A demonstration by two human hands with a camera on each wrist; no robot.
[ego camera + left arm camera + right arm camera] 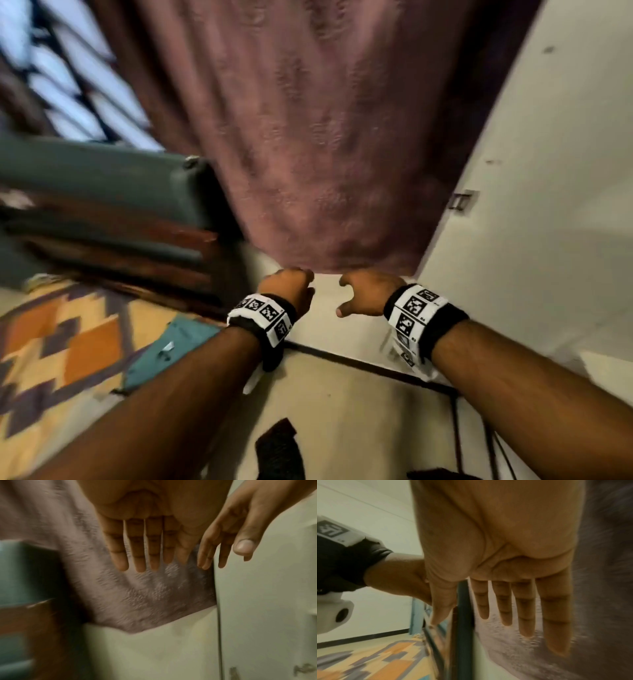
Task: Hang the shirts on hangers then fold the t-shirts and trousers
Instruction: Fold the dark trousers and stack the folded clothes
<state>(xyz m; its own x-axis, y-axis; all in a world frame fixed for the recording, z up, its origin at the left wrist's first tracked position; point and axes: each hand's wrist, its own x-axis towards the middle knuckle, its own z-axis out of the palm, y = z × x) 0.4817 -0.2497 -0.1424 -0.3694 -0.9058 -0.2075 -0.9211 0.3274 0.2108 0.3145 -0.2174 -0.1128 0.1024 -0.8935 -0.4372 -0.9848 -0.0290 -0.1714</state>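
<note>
Far left, a window [68, 85] shows blurred above a dark teal piece of furniture [102, 178]; I cannot tell what it is or whether it holds anything. Nearer on that side, a patterned orange and purple mat [61, 342] lies on the floor [342, 411], with a teal cloth [164, 353] on its right edge that may be one of the garments, though that is only my guess. A small dark piece of fabric [279, 448] lies on the floor close to me, near the middle.

My left hand [291, 287] and right hand [368, 293] are raised side by side, close together but apart, and neither has hold of anything. In the wrist views my left fingers [139, 550] are straight and slightly spread, and my right fingers [523, 608] reach out straight too. From the head view they look a little bent.

Straight beyond both hands hangs a mauve textured curtain [325, 137], its long axis running down to a hem just above my knuckles. It is just beyond my fingertips; I cannot tell whether they touch it.

To the right is a pale wall [548, 171].

No shirt on a hanger is in view. The likely clothes lie low and to my left, so I judge my left hand the nearer one for reaching them.
</note>
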